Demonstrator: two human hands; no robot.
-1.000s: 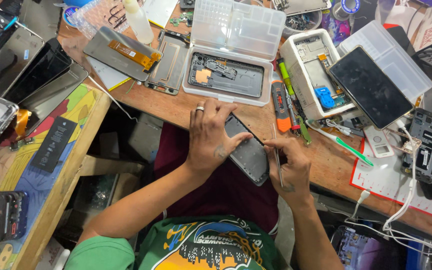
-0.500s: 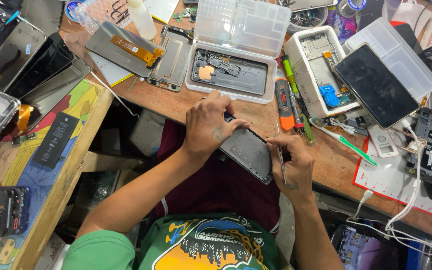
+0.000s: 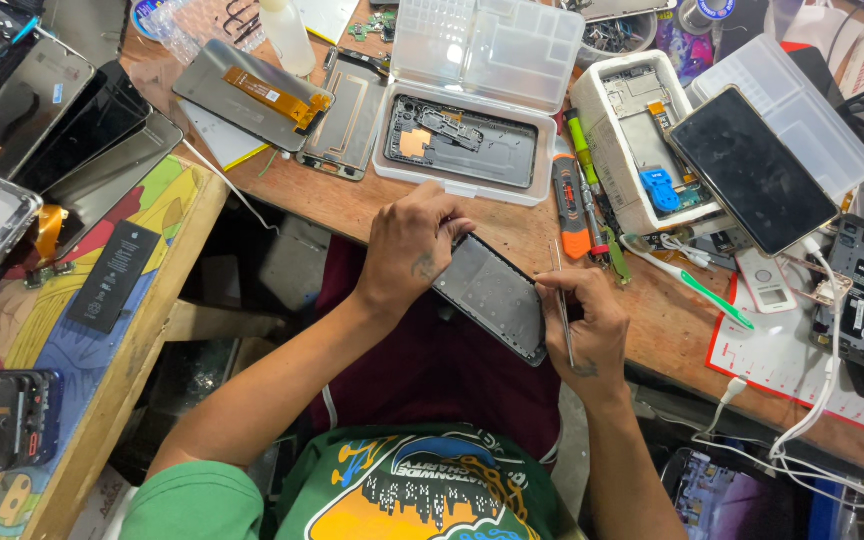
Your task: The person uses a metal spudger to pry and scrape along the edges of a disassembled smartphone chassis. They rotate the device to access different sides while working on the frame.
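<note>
The phone frame (image 3: 492, 297) is gripped at its upper end by the left hand (image 3: 410, 250), while tweezers (image 3: 563, 318) are pinched in the right hand (image 3: 588, 325) at the worktop (image 3: 512, 232) edge.

Two hands share one grip: the left hand (image 3: 410, 248) and the right hand (image 3: 588, 325) clasp one grey phone panel (image 3: 492, 296), and the right also pinches one pair of tweezers (image 3: 561, 312). Just beyond the grip stand two open white plastic cases, one (image 3: 472, 110) straight ahead, one (image 3: 642, 135) ahead to the right. Between them lies one orange screwdriver (image 3: 570, 190). Right of the grip lies one green-handled tool (image 3: 707, 295). Far left of it rests one black battery (image 3: 112, 275). Ahead to the left stands one white bottle (image 3: 287, 35).
</note>
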